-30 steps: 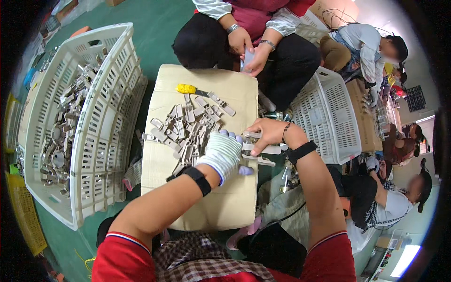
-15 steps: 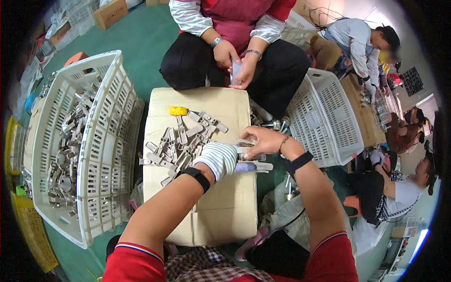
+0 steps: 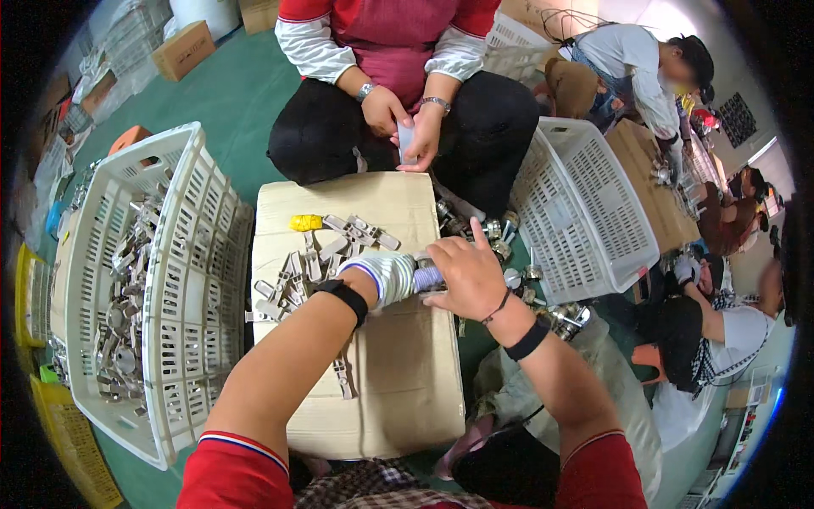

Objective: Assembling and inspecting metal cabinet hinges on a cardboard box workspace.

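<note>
My left hand (image 3: 394, 278), in a striped knit glove, has its fingers curled over the right part of a cardboard-coloured work surface (image 3: 398, 382). They close round a small metal piece, mostly hidden. My bare right hand (image 3: 466, 276) is beside the gloved fingertips, its fingers spread, one sticking up and the thumb apart below. Left of the glove lies a pile of grey lever-shaped metal pieces (image 3: 292, 280). A yellow wrapped bundle (image 3: 306, 222) sits at the pile's far edge. One separate grey piece (image 3: 343, 377) lies nearer me, beside my left forearm.
White plastic crates stand on both sides: the left crate (image 3: 199, 254) holds many metal parts. Round metal fittings (image 3: 566, 319) lie on the floor by the right crate (image 3: 593, 199). Opposite sits a person whose hands (image 3: 411, 136) hold a pale flat piece. Other people work at right.
My right hand has gone from a pinch at the grey pieces to spread fingers. The grey pieces that stuck out right of my hands no longer show there. The whole view has shifted slightly.
</note>
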Demonstrator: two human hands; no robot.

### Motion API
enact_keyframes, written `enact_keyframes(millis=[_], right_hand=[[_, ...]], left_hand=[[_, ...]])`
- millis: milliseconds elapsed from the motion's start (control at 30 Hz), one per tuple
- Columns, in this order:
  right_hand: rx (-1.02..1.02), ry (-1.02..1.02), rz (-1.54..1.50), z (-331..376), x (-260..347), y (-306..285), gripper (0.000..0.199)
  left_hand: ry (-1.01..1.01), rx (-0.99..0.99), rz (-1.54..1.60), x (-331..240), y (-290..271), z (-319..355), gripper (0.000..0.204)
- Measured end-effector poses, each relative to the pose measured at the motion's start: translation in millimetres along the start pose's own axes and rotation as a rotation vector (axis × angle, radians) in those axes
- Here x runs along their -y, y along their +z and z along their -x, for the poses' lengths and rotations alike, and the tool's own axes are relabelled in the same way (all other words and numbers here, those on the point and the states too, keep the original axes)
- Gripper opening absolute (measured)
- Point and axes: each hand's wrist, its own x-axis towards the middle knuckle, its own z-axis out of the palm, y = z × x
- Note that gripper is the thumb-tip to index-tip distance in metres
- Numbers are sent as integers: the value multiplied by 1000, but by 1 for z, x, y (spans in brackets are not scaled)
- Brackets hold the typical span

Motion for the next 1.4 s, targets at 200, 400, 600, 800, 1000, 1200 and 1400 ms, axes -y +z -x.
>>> enact_keyframes(millis=[200,400,600,800,1000,1200,1400], right_hand=[[286,68,-11,-30,-13,-9,67],[400,120,-203,-62,-48,1,76],[684,101,-484,-89,-70,12,65],[495,85,-408,-87,-77,10,67],[99,18,-219,-61,-66,0,58],[-26,-46,28,-58,-49,3,74],[360,91,-37,-97,-62,-10,74]], left_hand=[[-125,-95,136,-3,-5,8,43],[125,-342,-183,-15,-4,21,51],[-53,-167,-140,0,-6,-2,50],[-15,-208,-189,21,-11,-25,66],[9,23,-232,36,-22,-57,26],[425,-169,-38,53,-19,-72,31],[131,-105,-150,36,-42,-44,35]])
